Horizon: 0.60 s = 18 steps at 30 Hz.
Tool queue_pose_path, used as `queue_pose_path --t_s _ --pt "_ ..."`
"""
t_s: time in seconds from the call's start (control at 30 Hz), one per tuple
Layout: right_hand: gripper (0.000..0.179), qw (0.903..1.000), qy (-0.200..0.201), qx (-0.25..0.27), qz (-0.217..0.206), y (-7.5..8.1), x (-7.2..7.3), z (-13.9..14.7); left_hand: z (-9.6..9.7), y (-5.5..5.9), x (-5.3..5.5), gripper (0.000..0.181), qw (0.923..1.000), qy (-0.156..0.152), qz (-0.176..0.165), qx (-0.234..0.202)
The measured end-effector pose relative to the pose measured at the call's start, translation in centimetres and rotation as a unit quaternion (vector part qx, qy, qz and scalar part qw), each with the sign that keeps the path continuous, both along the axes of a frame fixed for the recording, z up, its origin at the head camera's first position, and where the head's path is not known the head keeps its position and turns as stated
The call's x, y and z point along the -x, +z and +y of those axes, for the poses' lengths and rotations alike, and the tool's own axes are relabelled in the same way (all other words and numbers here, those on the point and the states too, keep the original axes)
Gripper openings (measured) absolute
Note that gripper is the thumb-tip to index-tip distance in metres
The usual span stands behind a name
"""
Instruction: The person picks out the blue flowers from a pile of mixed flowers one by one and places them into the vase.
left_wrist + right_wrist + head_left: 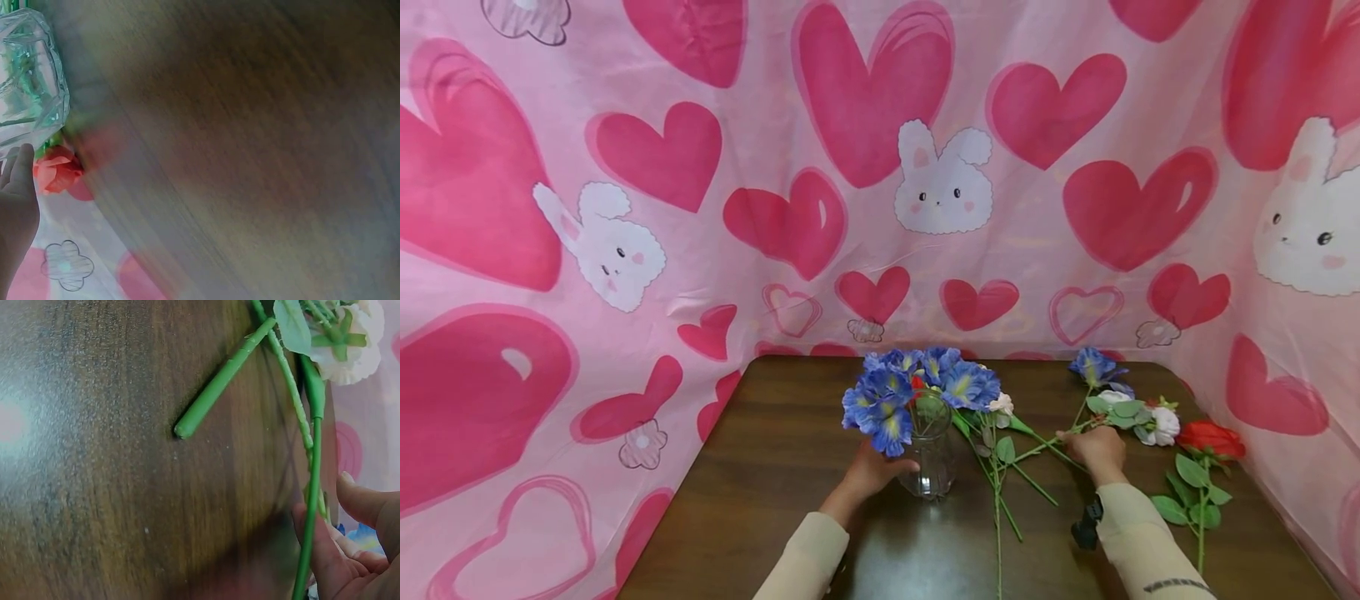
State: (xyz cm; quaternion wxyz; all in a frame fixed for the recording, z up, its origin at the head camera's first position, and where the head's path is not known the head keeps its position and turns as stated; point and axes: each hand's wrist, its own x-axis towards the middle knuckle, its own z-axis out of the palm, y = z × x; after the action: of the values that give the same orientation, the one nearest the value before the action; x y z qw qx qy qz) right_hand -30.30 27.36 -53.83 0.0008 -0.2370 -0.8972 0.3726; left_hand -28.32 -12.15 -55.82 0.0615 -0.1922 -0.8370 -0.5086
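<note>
A clear glass vase [931, 454] stands on the table with blue flowers [887, 396] fanned over its mouth. My left hand [872, 468] holds the vase's left side, thumb across the front; the blossoms hide some of its fingers. From the left wrist, fingertips show against the glass [59, 94]. On the right, my right hand [1097, 452] is over crossed green stems [1037, 450]. The right wrist view shows its thumb and index finger spread apart, a smooth green stem [317, 462] passing across the index finger. White flowers [1161, 425] lie just beyond this hand.
A red rose [1210, 440] with leaves lies at the right, and a blue flower [1093, 367] toward the back right. Several loose stems cross the table [760, 467] between vase and right hand. A pink heart-patterned cloth [1030, 250] hangs around the table.
</note>
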Motion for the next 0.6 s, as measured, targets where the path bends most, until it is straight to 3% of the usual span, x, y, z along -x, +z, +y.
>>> queue_pose_path --t_s 0.33,0.6 --pt "0.042 0.9995 -0.004 0.024 0.021 -0.56 0.1 -0.1 -0.03 0.11 -0.09 0.075 0.9998 0.009 -0.018 0.008" --pt "0.024 0.9939 -0.015 0.109 0.005 -0.76 0.17 0.25 -0.08 0.15 -0.12 0.077 0.9999 0.005 -0.012 0.008"
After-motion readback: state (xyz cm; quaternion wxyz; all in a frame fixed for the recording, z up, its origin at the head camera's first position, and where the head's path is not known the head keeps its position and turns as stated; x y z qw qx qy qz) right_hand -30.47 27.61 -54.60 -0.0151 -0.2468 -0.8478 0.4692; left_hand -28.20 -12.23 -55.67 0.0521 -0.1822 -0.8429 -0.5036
